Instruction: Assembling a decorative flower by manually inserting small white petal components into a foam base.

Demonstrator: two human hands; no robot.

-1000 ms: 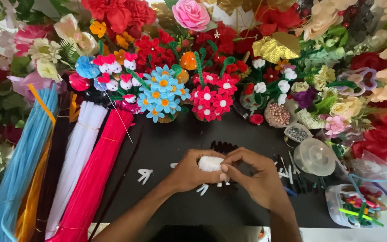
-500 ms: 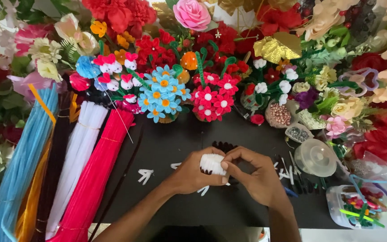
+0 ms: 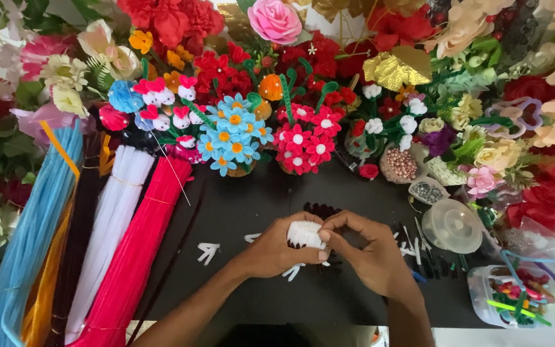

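Nearest, both hands meet mid-worktop (image 3: 239,212): left hand (image 3: 274,250) and right hand (image 3: 367,254) each have their grip pinched on a white fuzzy piece (image 3: 304,234) held just above the black surface. Beside them, small white bits (image 3: 208,252) and bundled pipe cleaners (image 3: 130,257); farther back, handmade flowers (image 3: 232,135).

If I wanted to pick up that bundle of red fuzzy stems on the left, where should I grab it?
Grip the red bundle around its middle, coming from above. It lies flat on the dark table, long and thin, so a mid-length hold would likely keep it balanced. Its sides are crowded by the white bundle, so a sideways approach looks awkward.
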